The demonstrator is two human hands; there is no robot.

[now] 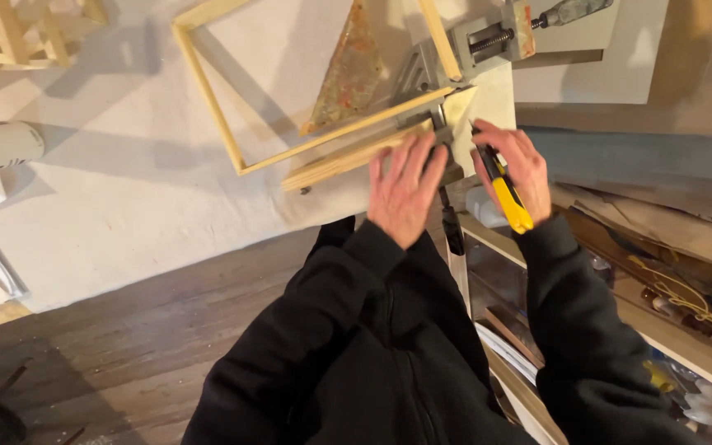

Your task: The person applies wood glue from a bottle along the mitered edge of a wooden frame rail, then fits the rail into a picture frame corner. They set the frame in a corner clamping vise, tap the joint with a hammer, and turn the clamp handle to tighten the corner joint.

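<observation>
Yellow utility knife sits tight in the right hand, blade toward the clamped frame corner; the left hand presses flat, fingers spread, on the wooden frame at the tabletop edge.

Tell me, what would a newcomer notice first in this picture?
First, the two hands at centre: the left hand presses flat on a wooden frame, and the right hand holds a yellow utility knife at its corner. Just above, a grey corner clamp grips that frame corner on the white table.
</observation>
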